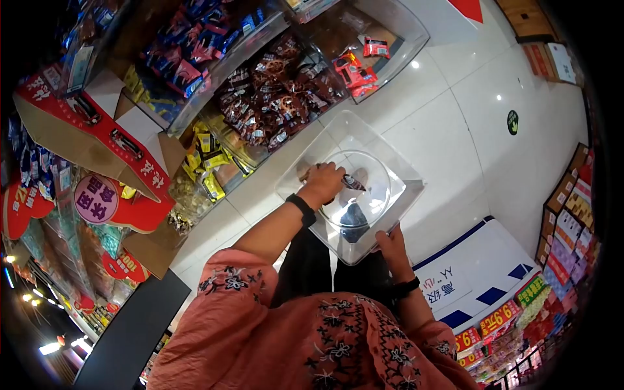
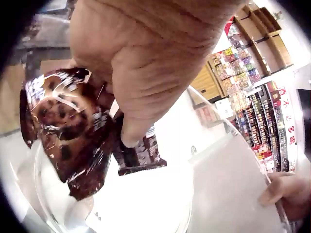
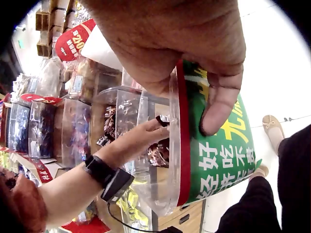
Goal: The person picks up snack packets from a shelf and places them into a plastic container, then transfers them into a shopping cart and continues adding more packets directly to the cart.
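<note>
A shiny brown pkt (image 2: 65, 126) w/ a round cookie print and a 2nd brown pkt (image 2: 141, 155) are in the person's L hand (image 1: 322, 183), thumb & fingers pinched on them, approx. mid-way btwn the corners of a clear plastic bin (image 1: 351, 127); can't tell how far below its rim. The L hand comes in over the bin's left edge, black band (image 1: 301, 209) on the wrist. The R hand (image 1: 392, 250) is clamped on the bin's near right edge, thumb flat on a green label (image 3: 216, 145) w/ white & yellow lettering. Fwd of the bin's far left edge, a display compartment holds a heap of brown pkts (image 1: 279, 97); next to it, on its right, a few red pkts (image 1: 356, 75); on its left, yellow pkts (image 1: 209, 162), w/ blue & pink pkts (image 1: 185, 49) in a tray behind. A red-and-tan card display (image 1: 97, 130) stands farther left. Right of the person, nr the R hand, is a white box (image 1: 471, 266) w/ blue trim, & pale floor tiles (image 1: 448, 143) run beyond the bin's right corner.
</note>
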`<action>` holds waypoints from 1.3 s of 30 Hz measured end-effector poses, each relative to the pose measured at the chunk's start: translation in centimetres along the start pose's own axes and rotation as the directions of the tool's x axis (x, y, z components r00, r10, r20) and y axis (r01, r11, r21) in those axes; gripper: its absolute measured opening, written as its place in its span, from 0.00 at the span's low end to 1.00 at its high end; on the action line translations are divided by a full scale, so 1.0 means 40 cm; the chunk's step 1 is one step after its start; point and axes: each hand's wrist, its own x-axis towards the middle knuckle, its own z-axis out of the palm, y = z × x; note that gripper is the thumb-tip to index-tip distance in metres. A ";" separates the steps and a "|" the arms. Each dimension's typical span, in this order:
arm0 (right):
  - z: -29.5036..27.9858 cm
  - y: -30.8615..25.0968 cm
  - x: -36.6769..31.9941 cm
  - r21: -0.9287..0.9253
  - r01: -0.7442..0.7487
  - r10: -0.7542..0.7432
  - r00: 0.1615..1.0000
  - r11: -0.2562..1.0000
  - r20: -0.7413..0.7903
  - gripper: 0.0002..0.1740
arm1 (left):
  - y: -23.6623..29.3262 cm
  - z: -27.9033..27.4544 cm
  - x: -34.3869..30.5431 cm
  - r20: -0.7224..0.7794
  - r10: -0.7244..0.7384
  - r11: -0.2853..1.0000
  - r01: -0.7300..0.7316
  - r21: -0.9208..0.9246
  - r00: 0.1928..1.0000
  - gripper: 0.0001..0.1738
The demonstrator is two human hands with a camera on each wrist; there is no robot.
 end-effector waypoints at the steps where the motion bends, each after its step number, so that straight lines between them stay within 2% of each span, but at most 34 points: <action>1: 0.004 -0.010 -0.004 -0.005 0.010 -0.010 1.000 1.000 -0.006 0.31 | 0.004 -0.028 0.000 -0.001 0.012 1.000 -0.012 -0.003 1.000 0.16; 3: 0.001 -0.022 -0.006 -0.010 0.022 -0.022 1.000 1.000 -0.018 0.29 | 0.010 -0.101 0.006 -0.001 0.038 0.999 -0.038 -0.009 0.999 0.20; 5: -0.001 -0.023 -0.006 -0.006 0.023 -0.023 0.999 1.000 -0.030 0.28 | 0.003 -0.183 0.023 -0.193 -0.129 0.942 0.059 -0.331 0.973 0.23; 7: -0.013 -0.011 -0.004 0.000 0.011 -0.011 1.000 1.000 -0.026 0.28 | -0.031 -0.313 0.062 -0.436 -0.252 0.933 0.097 -0.347 0.864 0.28; 9: -0.019 -0.011 0.002 -0.001 0.008 -0.008 1.000 1.000 -0.024 0.29 | -0.077 -0.407 0.104 -0.492 -0.393 0.907 0.239 -0.347 0.776 0.34; 10: -0.021 -0.013 0.002 -0.005 0.006 -0.006 1.000 1.000 -0.024 0.29 | -0.127 -0.406 0.135 -0.450 -0.429 0.900 0.326 -0.291 0.783 0.45; 12: -0.025 -0.011 0.005 -0.002 0.009 -0.009 0.999 1.000 -0.039 0.29 | -0.175 -0.392 0.190 -0.369 -0.546 0.836 0.459 -0.302 0.752 0.53; 15: -0.028 -0.003 0.011 0.010 0.021 -0.021 0.997 1.000 -0.070 0.28 | -0.172 -0.378 0.244 -0.253 -0.645 0.761 0.574 -0.302 0.721 0.58; 19: -0.027 -0.013 0.008 -0.003 0.004 -0.004 0.997 1.000 -0.074 0.28 | -0.154 -0.368 0.285 -0.210 -0.666 0.736 0.584 -0.343 0.715 0.63; 22: -0.034 0.002 0.018 -0.006 -0.007 0.007 0.997 1.000 -0.076 0.26 | -0.164 -0.357 0.307 -0.184 -0.726 0.664 0.607 -0.436 0.662 0.65; 25: -0.028 0.006 0.018 -0.002 -0.005 0.004 0.997 1.000 -0.072 0.24 | -0.148 -0.341 0.345 -0.182 -0.791 0.593 0.658 -0.464 0.585 0.63; 29: -0.024 0.000 0.018 0.032 -0.002 0.004 0.998 0.999 -0.066 0.22 | -0.186 -0.335 0.347 -0.139 -0.771 0.572 0.580 -0.580 0.621 0.64; 32: -0.020 -0.010 0.014 0.013 -0.003 0.004 0.998 1.000 -0.058 0.23 | -0.165 -0.352 0.345 -0.100 -0.792 0.543 0.618 -0.569 0.603 0.66; 35: -0.027 0.002 0.019 -0.002 -0.018 0.018 0.999 1.000 -0.051 0.24 | -0.140 -0.354 0.362 -0.108 -0.831 0.515 0.683 -0.518 0.545 0.65; 37: -0.041 0.021 0.027 0.002 -0.035 0.035 0.999 0.999 -0.024 0.30 | -0.141 -0.350 0.370 -0.108 -0.848 0.496 0.704 -0.508 0.519 0.65; 39: -0.048 0.033 0.027 0.004 -0.040 0.040 0.999 0.999 -0.012 0.34 | -0.156 -0.356 0.362 -0.074 -0.837 0.494 0.689 -0.531 0.543 0.66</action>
